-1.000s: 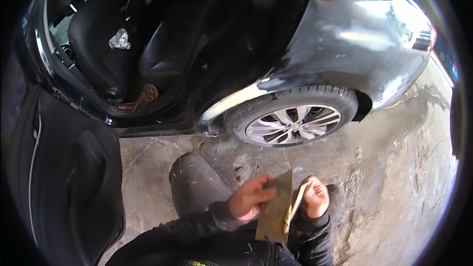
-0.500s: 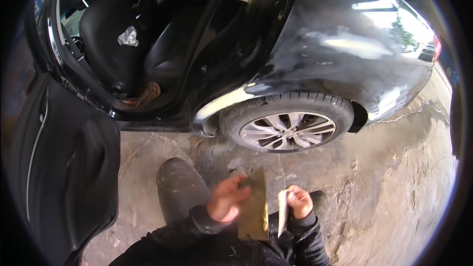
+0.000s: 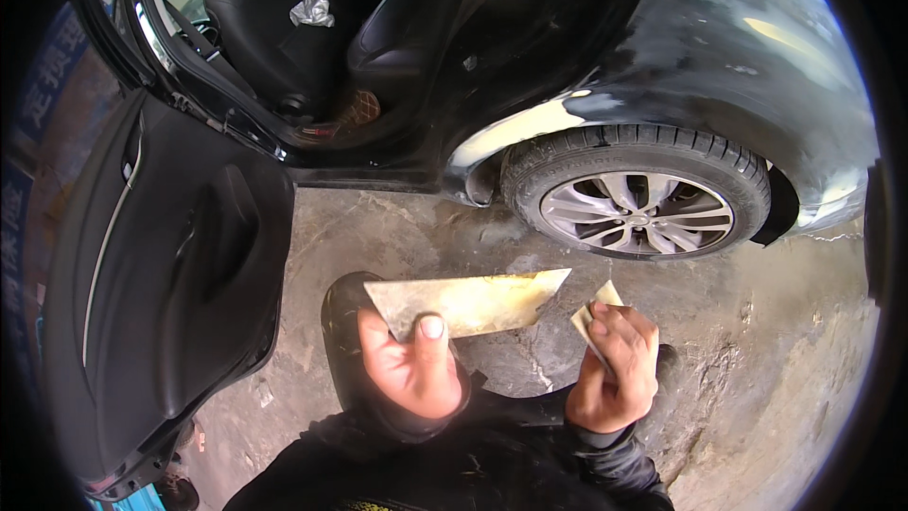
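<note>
My left hand [image 3: 411, 369] is closed on a flat, thin putty board [image 3: 473, 305] with slanted ends. The thumb lies on its face, and yellowish smears run toward its far right end. At the right, my right hand [image 3: 619, 364] grips a small, stiff, pale spreader [image 3: 599, 305] between thumb and fingers; part of it is hidden in the grasp. The two pieces are apart. Ahead stands a black car, whose rear wheel arch [image 3: 515, 132] and rear fender [image 3: 700, 57] carry pale yellow filler and grey sanded patches.
The rear wheel [image 3: 638, 218] stands just beyond my hands. An open rear door [image 3: 189, 255] swings out at my left. Inside, a crumpled silvery wrapper [image 3: 312, 9] lies on a black seat [image 3: 255, 0]. Cracked concrete floor [image 3: 728, 322] lies around me.
The putty board has turned from upright to nearly level, and the left thumb now presses on it. My right hand has risen slightly rightward with the spreader. The car appears shifted right and up.
</note>
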Demonstrator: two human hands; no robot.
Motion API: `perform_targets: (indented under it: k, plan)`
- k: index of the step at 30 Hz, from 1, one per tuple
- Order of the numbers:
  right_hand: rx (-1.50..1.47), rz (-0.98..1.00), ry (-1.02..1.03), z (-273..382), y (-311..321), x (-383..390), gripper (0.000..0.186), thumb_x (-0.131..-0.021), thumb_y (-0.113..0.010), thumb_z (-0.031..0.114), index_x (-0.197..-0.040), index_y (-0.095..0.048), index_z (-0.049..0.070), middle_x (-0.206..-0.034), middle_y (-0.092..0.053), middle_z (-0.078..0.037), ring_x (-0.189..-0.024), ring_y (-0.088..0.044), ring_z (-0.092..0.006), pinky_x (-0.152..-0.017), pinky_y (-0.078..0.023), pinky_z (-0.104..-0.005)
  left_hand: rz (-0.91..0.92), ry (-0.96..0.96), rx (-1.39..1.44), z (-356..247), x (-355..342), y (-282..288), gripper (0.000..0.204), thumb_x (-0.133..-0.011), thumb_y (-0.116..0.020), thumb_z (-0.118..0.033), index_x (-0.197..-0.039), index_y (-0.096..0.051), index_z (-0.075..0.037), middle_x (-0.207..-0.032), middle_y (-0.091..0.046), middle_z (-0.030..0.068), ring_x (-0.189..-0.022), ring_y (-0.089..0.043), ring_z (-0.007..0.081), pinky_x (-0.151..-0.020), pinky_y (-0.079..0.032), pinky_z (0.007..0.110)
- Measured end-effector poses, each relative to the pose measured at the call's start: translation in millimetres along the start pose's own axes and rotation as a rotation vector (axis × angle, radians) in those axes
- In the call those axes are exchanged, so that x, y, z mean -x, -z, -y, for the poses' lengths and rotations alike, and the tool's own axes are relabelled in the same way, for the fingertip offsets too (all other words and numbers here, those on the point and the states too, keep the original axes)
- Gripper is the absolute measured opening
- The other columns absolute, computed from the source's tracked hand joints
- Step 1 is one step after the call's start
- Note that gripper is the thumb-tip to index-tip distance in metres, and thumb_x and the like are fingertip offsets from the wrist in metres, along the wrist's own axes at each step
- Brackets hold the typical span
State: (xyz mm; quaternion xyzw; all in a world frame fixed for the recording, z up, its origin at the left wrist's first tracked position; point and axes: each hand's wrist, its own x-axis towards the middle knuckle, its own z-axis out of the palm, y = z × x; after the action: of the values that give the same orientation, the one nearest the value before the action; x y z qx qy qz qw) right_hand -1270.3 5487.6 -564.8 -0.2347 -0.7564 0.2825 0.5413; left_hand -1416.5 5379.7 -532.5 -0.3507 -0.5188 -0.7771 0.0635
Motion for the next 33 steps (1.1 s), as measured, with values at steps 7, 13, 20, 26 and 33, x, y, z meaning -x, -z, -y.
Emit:
perform_targets:
  k: [7, 13, 20, 26, 33]
  plan:
    - [0.081, -0.048, 0.185, 36.2, -30.3, -24.0, 0.045, -0.081, -0.081, 0.003, -0.124, -0.081, 0.014, -0.12, -0.078, -0.007, -0.114, -0.068, -0.0337, -0.093, -0.049, -0.0459, -0.021, -0.103, 0.014, 13.6, -11.7, 5.0, 0.046, -0.102, -0.062, -0.005, -0.141, -0.052, 0.016, -0.123, -0.074, 0.0235, -0.107, -0.072, 0.0227, -0.098, -0.054, 0.032]
    - [0.301, -0.074, 0.187, 38.2, -62.3, -29.5, 0.045, -0.081, -0.085, 0.008, -0.125, -0.081, 0.015, -0.122, -0.078, -0.004, -0.115, -0.068, -0.0296, -0.092, -0.049, -0.0439, 0.059, -0.093, 0.171, 49.5, -37.0, 9.3, 0.053, -0.099, -0.063, -0.006, -0.144, -0.049, 0.018, -0.128, -0.072, 0.0279, -0.114, -0.072, 0.0299, -0.102, -0.055, 0.038]
    - [0.431, -0.091, 0.077, 27.5, -128.2, -39.0, 0.052, -0.074, -0.084, 0.005, -0.125, -0.08, 0.012, -0.123, -0.077, -0.004, -0.109, -0.071, -0.0281, -0.09, -0.049, -0.0414, 0.261, 0.105, 0.39, 97.3, -81.9, 20.0, 0.052, -0.101, -0.063, -0.008, -0.145, -0.049, 0.016, -0.135, -0.068, 0.029, -0.121, -0.069, 0.0323, -0.108, -0.053, 0.042]
    - [0.106, -0.21, -0.196, 18.9, -153.0, -48.5, 0.037, -0.083, -0.07, -0.003, -0.116, -0.081, 0.005, -0.118, -0.08, -0.007, -0.102, -0.073, -0.0204, -0.089, -0.055, -0.0358, 0.253, -0.095, 0.295, 171.9, -176.6, 28.4, 0.046, -0.108, -0.063, -0.011, -0.145, -0.049, 0.012, -0.13, -0.068, 0.0218, -0.119, -0.066, 0.0263, -0.106, -0.051, 0.038]
    - [-0.883, -0.913, -0.571, 0.6, -126.0, -45.0, 0.035, -0.1, -0.065, 0.001, -0.133, -0.07, -0.008, -0.124, -0.077, -0.013, -0.113, -0.072, -0.0221, -0.104, -0.053, -0.0363, 0.826, 0.512, 0.743, 238.7, -244.5, 5.0, 0.022, -0.106, -0.069, -0.011, -0.123, -0.061, 0.001, -0.114, -0.072, 0.007, -0.104, -0.065, 0.014, -0.096, -0.05, 0.027]
